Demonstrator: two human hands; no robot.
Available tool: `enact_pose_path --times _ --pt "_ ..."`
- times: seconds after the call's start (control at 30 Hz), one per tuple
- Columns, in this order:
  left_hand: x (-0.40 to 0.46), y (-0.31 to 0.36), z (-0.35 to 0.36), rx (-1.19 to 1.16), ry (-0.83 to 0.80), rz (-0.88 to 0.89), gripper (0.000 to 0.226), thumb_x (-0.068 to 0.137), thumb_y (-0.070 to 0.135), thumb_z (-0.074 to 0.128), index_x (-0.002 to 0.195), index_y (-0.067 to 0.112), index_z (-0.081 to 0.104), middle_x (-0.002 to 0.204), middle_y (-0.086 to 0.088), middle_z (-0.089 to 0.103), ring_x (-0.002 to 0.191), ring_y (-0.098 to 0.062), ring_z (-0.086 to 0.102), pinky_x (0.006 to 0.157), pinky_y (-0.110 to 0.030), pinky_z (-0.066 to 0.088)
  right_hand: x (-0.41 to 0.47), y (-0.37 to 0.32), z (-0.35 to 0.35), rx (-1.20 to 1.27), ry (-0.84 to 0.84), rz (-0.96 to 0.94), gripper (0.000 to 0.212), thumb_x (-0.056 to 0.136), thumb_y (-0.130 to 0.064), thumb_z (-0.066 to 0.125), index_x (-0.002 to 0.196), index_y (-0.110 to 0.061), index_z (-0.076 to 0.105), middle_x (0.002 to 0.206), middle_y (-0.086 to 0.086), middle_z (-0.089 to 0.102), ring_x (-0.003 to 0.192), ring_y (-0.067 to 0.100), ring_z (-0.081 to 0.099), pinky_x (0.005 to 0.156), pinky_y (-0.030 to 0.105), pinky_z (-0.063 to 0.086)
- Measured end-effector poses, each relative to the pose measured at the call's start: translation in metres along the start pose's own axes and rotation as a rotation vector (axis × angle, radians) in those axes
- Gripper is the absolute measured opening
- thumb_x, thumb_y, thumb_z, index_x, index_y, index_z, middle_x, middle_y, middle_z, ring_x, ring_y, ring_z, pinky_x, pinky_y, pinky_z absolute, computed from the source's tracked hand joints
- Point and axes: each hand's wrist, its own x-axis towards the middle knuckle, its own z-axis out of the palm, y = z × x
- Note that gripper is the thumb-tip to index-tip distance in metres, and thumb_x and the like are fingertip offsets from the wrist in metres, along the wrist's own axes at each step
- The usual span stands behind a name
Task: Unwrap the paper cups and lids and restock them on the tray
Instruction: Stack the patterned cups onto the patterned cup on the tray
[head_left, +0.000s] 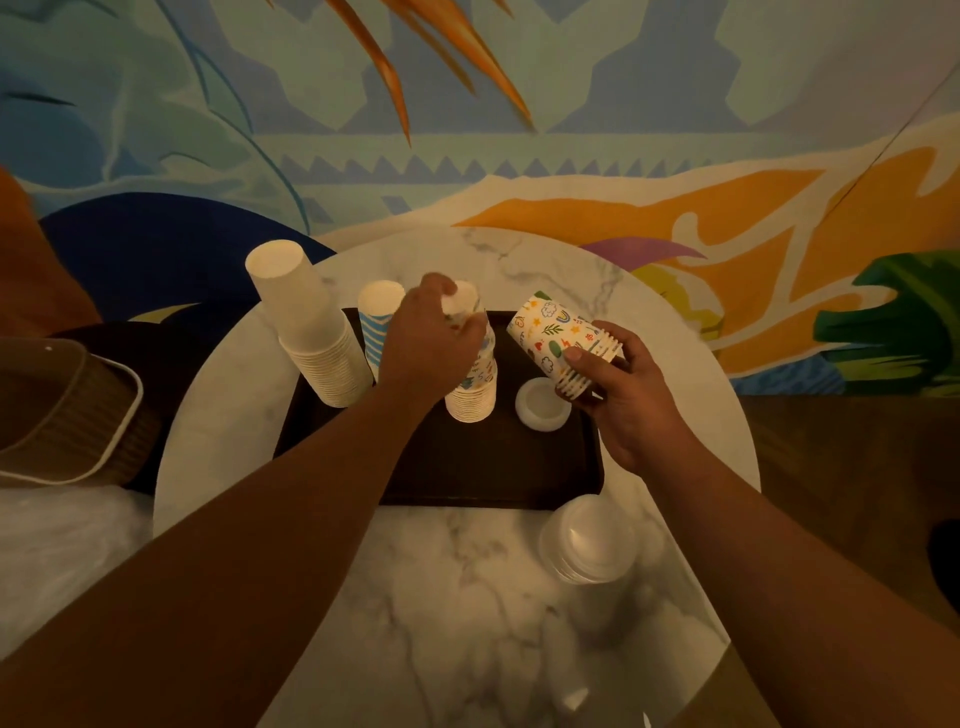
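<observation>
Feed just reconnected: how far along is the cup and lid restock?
Done: a plain white stack, a blue striped stack and a printed stack stand on the tray, beside a small white lid pile. In hand: left hand grips the printed stack's top; right hand holds more printed cups. Left: the lid sleeve on the table.

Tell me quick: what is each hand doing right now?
Left hand: gripping the top of the patterned cup stack standing on the tray.
Right hand: holding a short stack of patterned cups, tilted, above the tray.
</observation>
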Motion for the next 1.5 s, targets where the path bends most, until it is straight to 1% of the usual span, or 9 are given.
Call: enact_pose_path --times 0.2,0.3,0.43,0.67,0.9,1.13,1.27,1.37,1.5 --pt "-0.012 0.000 0.006 0.069 -0.027 0.042 0.041 0.090 0.033 0.064 0.123 0.011 0.055 0.123 -0.005 0.059 0.113 -0.018 0.056 0.086 -0.023 0.043 -0.003 0.000 0.001 -0.005 0.018 0.006 0.044 0.082 -0.006 0.070 0.119 -0.019 0.050 0.124 0.006 0.057 0.108 0.026 0.063 0.081 0.039 0.058" --pt "-0.011 0.023 -0.004 -0.183 0.027 -0.011 0.039 0.093 0.039 0.059 0.124 0.016 0.055 0.125 -0.002 0.058 0.111 -0.014 0.057 0.086 -0.026 0.052 -0.004 -0.002 0.006 -0.021 -0.034 -0.004 0.047 0.074 -0.012 0.074 0.115 -0.018 0.052 0.117 0.004 0.061 0.103 0.026 0.066 0.080 0.042 0.059" --pt "-0.013 0.042 -0.008 -0.591 -0.250 -0.279 0.042 0.090 0.037 0.064 0.126 0.023 0.048 0.127 -0.006 0.058 0.103 -0.018 0.065 0.083 -0.039 0.059 -0.006 -0.001 0.017 -0.024 -0.105 -0.029 0.052 0.064 -0.016 0.076 0.111 -0.019 0.054 0.113 0.003 0.064 0.105 0.027 0.067 0.083 0.042 0.058" --pt "-0.012 0.038 -0.010 -0.663 -0.178 -0.342 0.026 0.090 0.029 0.065 0.111 0.018 0.054 0.114 -0.007 0.065 0.099 -0.021 0.068 0.081 -0.045 0.059 -0.007 -0.001 0.018 -0.055 -0.117 -0.049 0.061 0.058 -0.021 0.082 0.111 -0.018 0.053 0.113 0.004 0.063 0.109 0.031 0.065 0.082 0.044 0.057" --pt "0.013 0.036 -0.038 -0.135 0.153 0.066 0.034 0.088 0.036 0.064 0.119 0.024 0.055 0.121 0.004 0.058 0.109 -0.010 0.056 0.090 -0.036 0.054 -0.004 -0.005 0.006 -0.099 0.082 -0.046 0.051 0.080 -0.011 0.074 0.122 -0.016 0.046 0.127 0.010 0.053 0.105 0.027 0.064 0.079 0.042 0.059" --pt "0.000 0.007 -0.005 0.133 -0.115 0.135 0.035 0.088 0.028 0.066 0.117 0.014 0.052 0.125 -0.004 0.053 0.110 -0.020 0.055 0.086 -0.029 0.047 -0.006 -0.002 -0.003 -0.091 0.097 -0.024 0.052 0.081 -0.012 0.074 0.125 -0.016 0.046 0.129 0.010 0.054 0.106 0.027 0.064 0.079 0.041 0.060" --pt "-0.003 0.003 0.001 0.247 -0.227 0.084 0.036 0.092 0.033 0.061 0.123 0.014 0.056 0.151 -0.004 0.038 0.134 -0.024 0.042 0.105 -0.034 0.037 -0.007 -0.001 -0.003 -0.083 0.069 -0.013 0.056 0.079 -0.013 0.074 0.128 -0.016 0.046 0.129 0.010 0.054 0.106 0.026 0.065 0.079 0.039 0.060" --pt "-0.005 0.017 -0.004 0.020 -0.049 0.069 0.033 0.093 0.039 0.059 0.116 0.016 0.061 0.132 -0.005 0.057 0.121 -0.022 0.054 0.100 -0.036 0.045 -0.008 -0.001 0.000 -0.049 0.021 -0.021 0.062 0.071 -0.019 0.075 0.127 -0.014 0.048 0.126 0.010 0.057 0.106 0.027 0.066 0.077 0.037 0.060" --pt "-0.012 0.037 -0.006 -0.601 -0.351 -0.307 0.039 0.090 0.039 0.063 0.121 0.018 0.053 0.118 -0.007 0.064 0.102 -0.020 0.066 0.083 -0.038 0.058 -0.008 0.001 0.011 -0.043 -0.045 -0.042 0.054 0.065 -0.024 0.075 0.115 -0.018 0.054 0.118 0.007 0.062 0.110 0.031 0.064 0.082 0.042 0.058"
